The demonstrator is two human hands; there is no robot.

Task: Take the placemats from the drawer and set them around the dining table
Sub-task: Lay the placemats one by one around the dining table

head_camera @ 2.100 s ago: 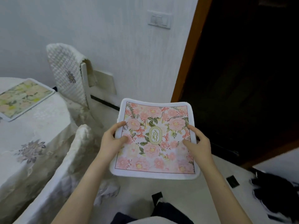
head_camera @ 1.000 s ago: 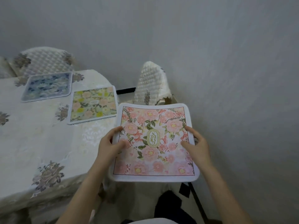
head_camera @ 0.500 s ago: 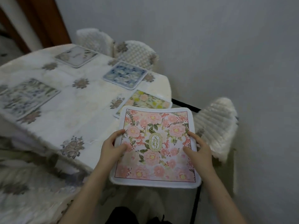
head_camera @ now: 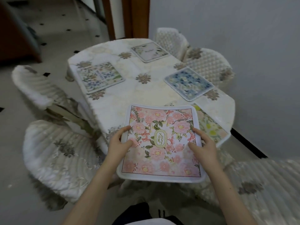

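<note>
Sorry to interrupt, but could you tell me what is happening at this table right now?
A person is setting placemats around the dining table. Both hands, left hand and right hand, grip the pink floral placemat by its side edges, holding it over the near edge of the table. Four other mats already lie there: a yellow placemat, a blue placemat, a pale grey placemat and a green-and-blue placemat.

Pink placemat (head_camera: pixel 162 142), formerly beside a doorway, now above the dining table (head_camera: pixel 146 95) near edge.
</note>
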